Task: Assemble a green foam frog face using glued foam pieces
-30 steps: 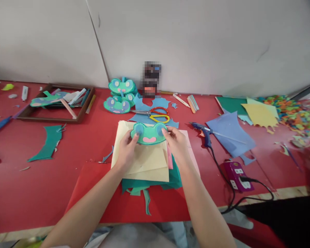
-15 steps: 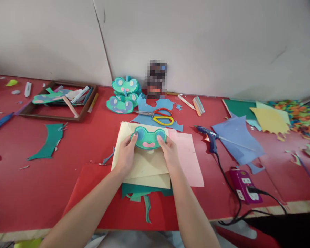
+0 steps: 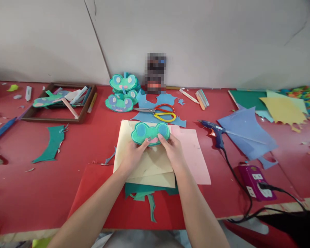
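A green felt frog face (image 3: 152, 130) with blue eye patches and a pink mouth is held between my two hands, above cream felt sheets (image 3: 150, 165). My left hand (image 3: 136, 151) grips its lower edge, the thumb over the pink mouth. My right hand (image 3: 172, 146) pinches the right side, its thumb just below the right eye patch. The fingers behind the face are hidden. Beyond it, scissors (image 3: 160, 113) with one red and one yellow handle lie on blue felt scraps (image 3: 179, 121). Finished-looking frog faces (image 3: 122, 82) are stacked behind.
At right lie a blue glue gun (image 3: 215, 132), blue felt (image 3: 248, 132) and a purple power strip (image 3: 257, 182) with a black cable. At left are a brown wooden tray (image 3: 54, 120) with markers and a green felt offcut (image 3: 51, 143). Pink felt (image 3: 193, 155) sits beside the cream sheets.
My left thumb has moved from the left eye patch to the mouth, and the left hand has slid down to the lower edge. The right thumb has shifted slightly. The camera view has moved a little.
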### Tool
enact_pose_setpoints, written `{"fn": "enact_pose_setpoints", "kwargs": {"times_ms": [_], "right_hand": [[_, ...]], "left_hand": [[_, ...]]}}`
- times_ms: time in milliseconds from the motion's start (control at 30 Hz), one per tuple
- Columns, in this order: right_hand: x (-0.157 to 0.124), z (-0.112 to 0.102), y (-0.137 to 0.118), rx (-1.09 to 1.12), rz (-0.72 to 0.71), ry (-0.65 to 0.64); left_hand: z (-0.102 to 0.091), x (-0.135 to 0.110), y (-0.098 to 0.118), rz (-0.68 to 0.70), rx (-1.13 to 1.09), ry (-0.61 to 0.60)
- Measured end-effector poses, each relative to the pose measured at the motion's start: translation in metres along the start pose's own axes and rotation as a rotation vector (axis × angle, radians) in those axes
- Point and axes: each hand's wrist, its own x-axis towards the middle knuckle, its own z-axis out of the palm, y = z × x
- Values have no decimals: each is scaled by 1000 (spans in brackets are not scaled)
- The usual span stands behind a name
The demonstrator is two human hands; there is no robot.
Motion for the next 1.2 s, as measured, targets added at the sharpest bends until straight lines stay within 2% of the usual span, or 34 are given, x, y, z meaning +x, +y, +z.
{"fn": "enact_pose_setpoints", "kwargs": {"times_ms": [200,300,467,600,667,733,900,1000,1200], "right_hand": [[-3,-5,-5,206,24,-35],[-1,-12,-12,241,49,-117],[-6,-22,-30,323,-1,-167],[-11,-13,-32,441,0,-222],[-11,-3,-26,419,34,-250],[-11,7,-17,314,46,-220],[-8,21,3,95,-46,-57],[-8,20,8,44,-45,-1],[-8,18,9,38,-62,28]], "left_hand": [[2,-2,1,-20,-7,26],[3,-2,1,8,-25,65],[5,-2,5,-32,-117,98],[6,-1,2,-21,-202,85],[6,-1,-1,9,-214,69],[5,0,-3,19,-203,59],[4,2,-4,29,-221,9],[4,1,-2,18,-195,17],[0,-1,4,53,-83,27]]}}
